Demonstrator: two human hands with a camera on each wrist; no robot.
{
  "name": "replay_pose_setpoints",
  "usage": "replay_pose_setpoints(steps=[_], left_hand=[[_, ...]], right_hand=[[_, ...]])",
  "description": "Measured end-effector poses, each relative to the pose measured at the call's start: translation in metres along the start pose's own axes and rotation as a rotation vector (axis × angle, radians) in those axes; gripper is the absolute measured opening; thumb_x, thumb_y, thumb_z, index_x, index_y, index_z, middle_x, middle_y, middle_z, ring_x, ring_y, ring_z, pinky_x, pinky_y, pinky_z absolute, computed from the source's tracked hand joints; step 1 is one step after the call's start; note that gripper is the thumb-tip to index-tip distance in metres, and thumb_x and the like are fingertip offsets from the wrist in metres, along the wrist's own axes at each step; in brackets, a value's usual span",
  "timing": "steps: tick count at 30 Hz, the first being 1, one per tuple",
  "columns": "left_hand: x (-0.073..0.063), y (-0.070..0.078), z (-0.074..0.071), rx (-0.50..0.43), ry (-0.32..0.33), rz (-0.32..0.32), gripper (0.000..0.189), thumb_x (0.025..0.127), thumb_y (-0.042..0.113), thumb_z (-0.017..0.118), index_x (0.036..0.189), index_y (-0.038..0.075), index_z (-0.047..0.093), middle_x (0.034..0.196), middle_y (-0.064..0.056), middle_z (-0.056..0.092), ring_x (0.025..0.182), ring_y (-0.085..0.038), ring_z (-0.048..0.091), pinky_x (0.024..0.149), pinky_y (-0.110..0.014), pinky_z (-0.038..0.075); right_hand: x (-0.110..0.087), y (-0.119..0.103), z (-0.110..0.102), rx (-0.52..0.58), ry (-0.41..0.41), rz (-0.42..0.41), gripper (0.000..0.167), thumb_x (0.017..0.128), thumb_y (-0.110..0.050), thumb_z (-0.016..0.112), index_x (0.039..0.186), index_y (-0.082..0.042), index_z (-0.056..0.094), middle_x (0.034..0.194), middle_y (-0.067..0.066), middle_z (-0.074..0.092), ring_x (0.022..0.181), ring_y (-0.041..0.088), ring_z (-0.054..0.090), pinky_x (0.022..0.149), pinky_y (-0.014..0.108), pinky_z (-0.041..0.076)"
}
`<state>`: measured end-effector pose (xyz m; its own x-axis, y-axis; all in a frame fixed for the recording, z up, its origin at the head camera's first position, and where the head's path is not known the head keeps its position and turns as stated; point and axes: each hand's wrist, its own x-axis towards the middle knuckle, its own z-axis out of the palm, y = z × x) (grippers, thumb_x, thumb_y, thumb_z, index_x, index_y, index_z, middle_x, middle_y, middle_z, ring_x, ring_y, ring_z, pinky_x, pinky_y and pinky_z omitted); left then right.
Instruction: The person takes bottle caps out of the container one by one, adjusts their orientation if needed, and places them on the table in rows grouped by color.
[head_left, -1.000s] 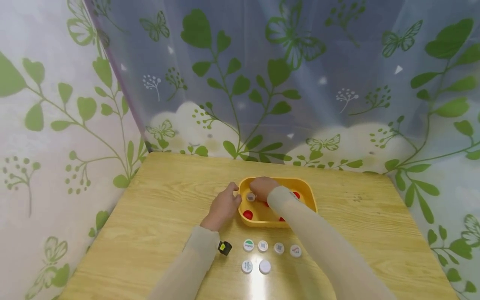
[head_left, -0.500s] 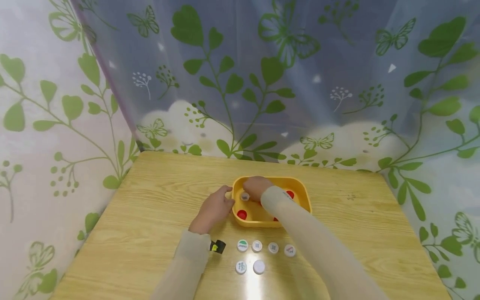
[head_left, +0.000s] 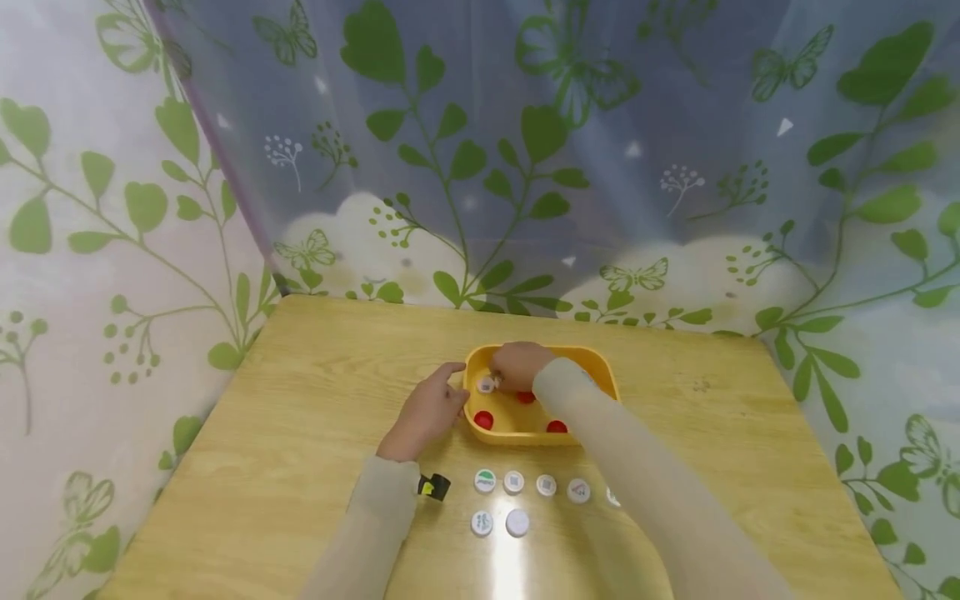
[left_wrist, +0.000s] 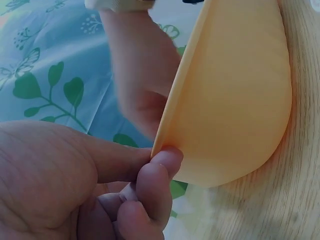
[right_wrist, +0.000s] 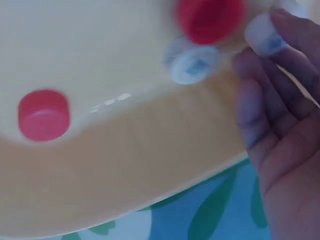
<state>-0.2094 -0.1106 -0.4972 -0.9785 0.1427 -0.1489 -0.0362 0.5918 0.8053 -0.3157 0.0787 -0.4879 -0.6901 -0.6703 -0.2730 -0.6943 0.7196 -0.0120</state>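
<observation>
A yellow plastic tub (head_left: 517, 438) stands on the wooden table with red and white bottle caps inside. My left hand (head_left: 425, 412) pinches its left rim between thumb and fingers; the left wrist view shows the tub's outer wall (left_wrist: 235, 100) just beyond. Reaching into the tub, my right hand (head_left: 519, 365) pinches a white bottle cap (right_wrist: 265, 35) between thumb and fingertips. Close by lie another white cap (right_wrist: 192, 64) and a red cap (right_wrist: 210, 19). A second red cap (right_wrist: 44, 116) is farther off. My right forearm hides part of the tub.
In front of the tub, a row of white caps (head_left: 513, 482) lies on the table (head_left: 322, 400), one partly behind my right sleeve. Two more white caps (head_left: 482, 523) sit nearer. A patterned curtain (head_left: 480, 167) hangs along the table's back edge.
Inside the tub my right hand has shifted slightly right, uncovering more of a red cap. Another white cap shows beside the right sleeve. My left hand stays at the rim; the head view has shifted.
</observation>
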Motion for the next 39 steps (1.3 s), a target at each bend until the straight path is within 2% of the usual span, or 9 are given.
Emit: replay_pose_setpoints(steps=[3,7,10,13,18,22,25,31,39], left_hand=[[0.003,0.001,-0.001,-0.01,-0.007,0.018,0.05,0.106,0.017,0.058,0.153,0.009,0.044,0.078,-0.004,0.068,0.065,-0.016,0.061,0.062,-0.031,0.048],[0.003,0.002,-0.002,-0.005,-0.018,0.007,0.05,0.105,0.017,0.059,0.153,0.01,0.045,0.078,-0.003,0.067,0.065,-0.016,0.062,0.063,-0.03,0.049],[0.003,0.001,-0.003,-0.012,-0.013,0.001,0.05,0.105,0.016,0.059,0.153,0.009,0.045,0.079,-0.003,0.068,0.065,-0.016,0.062,0.062,-0.03,0.049],[0.001,0.0,-0.003,-0.019,0.0,0.002,0.049,0.105,0.015,0.059,0.152,0.009,0.046,0.078,-0.003,0.068,0.065,-0.016,0.062,0.061,-0.03,0.048],[0.001,0.0,-0.003,-0.019,0.002,0.0,0.049,0.106,0.016,0.058,0.153,0.01,0.046,0.077,-0.003,0.067,0.064,-0.016,0.062,0.06,-0.03,0.048],[0.002,0.001,-0.002,-0.011,-0.01,-0.009,0.049,0.106,0.016,0.058,0.153,0.01,0.046,0.078,-0.003,0.067,0.065,-0.017,0.062,0.061,-0.03,0.048],[0.003,0.002,-0.001,-0.003,-0.02,-0.016,0.049,0.106,0.017,0.059,0.153,0.011,0.047,0.079,-0.002,0.067,0.066,-0.017,0.062,0.062,-0.03,0.049],[0.003,0.002,-0.001,-0.007,-0.025,-0.029,0.049,0.106,0.017,0.059,0.153,0.012,0.046,0.081,-0.003,0.067,0.066,-0.018,0.062,0.062,-0.03,0.049],[0.001,0.005,-0.003,0.0,-0.03,-0.026,0.049,0.106,0.018,0.058,0.153,0.011,0.046,0.086,-0.011,0.07,0.066,-0.018,0.061,0.063,-0.03,0.048]], right_hand=[[-0.024,-0.007,-0.027,0.044,0.136,-0.036,0.009,0.098,-0.024,0.07,0.099,-0.015,0.072,0.09,-0.001,0.064,0.075,0.013,0.057,0.073,0.032,0.053],[-0.075,-0.03,-0.054,0.103,0.398,-0.117,0.021,0.097,-0.024,0.072,0.115,-0.014,0.072,0.101,-0.002,0.064,0.079,0.01,0.059,0.071,0.027,0.054],[-0.119,-0.052,-0.058,0.136,0.553,-0.156,0.023,0.094,-0.026,0.074,0.114,-0.014,0.071,0.099,-0.005,0.063,0.077,0.008,0.057,0.068,0.024,0.052],[-0.161,-0.072,-0.047,0.174,0.635,-0.167,0.026,0.09,-0.025,0.079,0.11,-0.013,0.068,0.098,-0.006,0.064,0.08,0.007,0.058,0.07,0.024,0.053],[-0.206,-0.091,0.004,0.212,0.643,-0.147,0.027,0.083,-0.021,0.085,0.101,-0.018,0.064,0.095,-0.011,0.062,0.082,0.002,0.057,0.07,0.021,0.053],[-0.219,-0.097,0.051,0.169,0.588,-0.107,0.028,0.081,-0.02,0.087,0.091,-0.022,0.061,0.089,-0.015,0.056,0.075,-0.002,0.049,0.063,0.016,0.046],[-0.223,-0.097,0.075,0.155,0.532,-0.059,0.026,0.083,-0.022,0.086,0.087,-0.023,0.06,0.084,-0.016,0.052,0.072,-0.002,0.045,0.06,0.015,0.042],[-0.223,-0.094,0.094,0.169,0.517,-0.017,0.023,0.084,-0.024,0.085,0.085,-0.023,0.062,0.081,-0.017,0.054,0.072,-0.002,0.045,0.06,0.017,0.043],[-0.217,-0.094,0.094,0.22,0.469,-0.027,0.022,0.086,-0.02,0.081,0.083,-0.024,0.06,0.078,-0.018,0.054,0.07,-0.003,0.043,0.059,0.017,0.04]])
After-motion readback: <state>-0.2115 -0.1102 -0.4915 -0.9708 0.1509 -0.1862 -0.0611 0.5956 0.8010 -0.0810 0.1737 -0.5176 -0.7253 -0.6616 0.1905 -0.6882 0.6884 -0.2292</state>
